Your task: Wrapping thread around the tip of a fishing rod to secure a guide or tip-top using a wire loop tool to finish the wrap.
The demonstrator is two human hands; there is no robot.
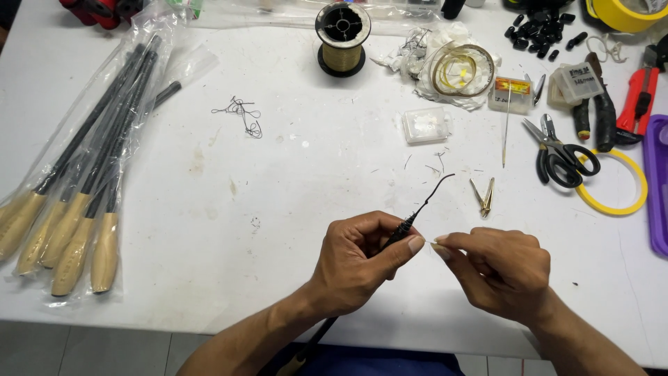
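Left hand (358,261) grip is closed on a thin black rod (402,228) — thumb pressed along its side near the wrapped section, fingers curled round it underneath. The rod runs from below the desk edge, up through the left fist, and its fine tip curves up and right, ending free above the desk (278,181).

Right hand (497,268) grip is pinched together, thumb and forefinger tips meeting just beside the left thumb tip. What sits between them is too small to tell; maybe a fine thread, can't confirm. Both hands hover over the near edge of the desk, near its middle, fingertips almost touching.

Around them:
- Small pair of brass-coloured tweezers (485,197) lying just beyond the right hand, apart from it.
- Black-handled scissors (562,154) further right, overlapping a yellow tape ring (623,202).
- Long thin needle-like stick (506,129) upright in view, between a clear plastic box (426,125) and the scissors.
- Spool of gold thread (342,38) at the far middle, standing on end.
- Crumpled clear wrap with coiled yellowish line (459,69) right of the spool.
- Tangle of dark thread (243,115) left of centre, well apart from the hands.
- Bag of black rods with cork handles (76,188) along the left side — handles toward the near edge.
- Red utility knife (641,97) and dark pliers (602,115) at far right.
- Pile of small black caps (539,31) at the top right.
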